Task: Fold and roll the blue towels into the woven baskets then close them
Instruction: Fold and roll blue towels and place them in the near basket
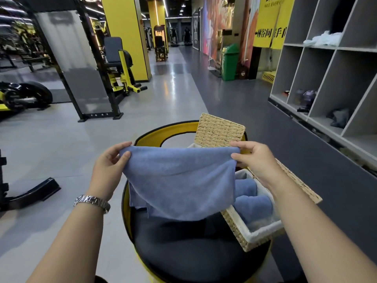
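Below the right hand [258,160], a near woven basket [242,227] holds rolled towels [253,205], partly hidden by the blue towel [179,180]. The left hand [110,162] and the right hand each pinch a top corner of it. Beyond them, a far basket's raised lid [219,130] conceals its inside.

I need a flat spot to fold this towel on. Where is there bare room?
The dark cushion is bare in front of the hanging blue towel, left of the near basket. That basket already holds rolled towels; behind it the far basket's lid crowds the back.
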Motion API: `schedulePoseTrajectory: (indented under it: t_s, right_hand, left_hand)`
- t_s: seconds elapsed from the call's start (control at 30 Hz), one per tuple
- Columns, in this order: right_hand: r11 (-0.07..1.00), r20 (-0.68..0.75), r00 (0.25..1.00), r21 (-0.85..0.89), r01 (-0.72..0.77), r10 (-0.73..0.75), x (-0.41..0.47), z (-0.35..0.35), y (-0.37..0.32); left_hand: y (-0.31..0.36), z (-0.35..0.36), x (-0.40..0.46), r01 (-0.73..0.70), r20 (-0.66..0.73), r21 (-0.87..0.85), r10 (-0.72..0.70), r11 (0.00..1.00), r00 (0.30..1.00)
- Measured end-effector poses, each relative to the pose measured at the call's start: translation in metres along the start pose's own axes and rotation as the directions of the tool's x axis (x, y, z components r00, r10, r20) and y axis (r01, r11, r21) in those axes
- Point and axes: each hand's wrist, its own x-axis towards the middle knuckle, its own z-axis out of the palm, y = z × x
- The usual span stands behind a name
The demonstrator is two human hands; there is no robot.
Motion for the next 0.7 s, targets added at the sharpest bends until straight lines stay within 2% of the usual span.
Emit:
schedulePoseTrajectory:
  t_s: [0.07,0.13,0.2,0.33,0.4,0.47,0.53,0.63,0.7]
  right_hand:
    - [0.966,-0.057,0.99,-0.234,0.11,-0.127,-0.001,-0.001,-0.005]
    - [0.936,-0.028,0.981,-0.304,0.176,-0.193,-0.003,-0.003,-0.01]
    - [0.937,-0.005,0.978,-0.288,0.197,-0.207,-0.005,-0.003,-0.013]
    - [0.991,-0.028,0.993,-0.079,0.111,-0.113,-0.005,-0.001,-0.01]
    - [0.995,0.028,0.999,0.092,0.026,-0.029,-0.004,-0.001,-0.007]
    - [0.931,0.166,0.984,0.345,-0.12,0.065,-0.004,-0.001,-0.006]
    - [0.803,0.271,0.955,0.538,-0.256,0.122,-0.004,0.002,-0.001]
    - [0.695,0.264,0.948,0.648,-0.312,0.18,-0.001,0.006,0.009]
    - [0.697,0.198,0.96,0.66,-0.279,0.197,0.001,0.008,0.012]
  left_hand:
    - [0.001,-0.002,0.0,-0.007,-0.006,0.028,0.007,1.0,1.0]
    - [0.001,-0.003,0.0,-0.007,-0.003,0.05,0.007,0.999,1.0]
    - [0.0,-0.004,0.001,-0.012,0.009,0.067,0.011,0.998,1.0]
    - [-0.002,-0.006,0.002,-0.004,0.04,0.081,0.001,0.997,0.999]
    - [-0.003,-0.008,0.003,0.01,0.078,0.097,-0.018,0.995,0.997]
    - [-0.006,-0.01,0.003,0.052,0.142,0.061,-0.06,0.997,0.988]
    - [-0.007,-0.014,0.003,0.109,0.221,0.029,-0.113,0.994,0.969]
    - [-0.007,-0.016,0.001,0.138,0.278,0.066,-0.151,0.988,0.949]
    - [-0.007,-0.016,0.001,0.104,0.214,0.194,-0.145,0.976,0.966]
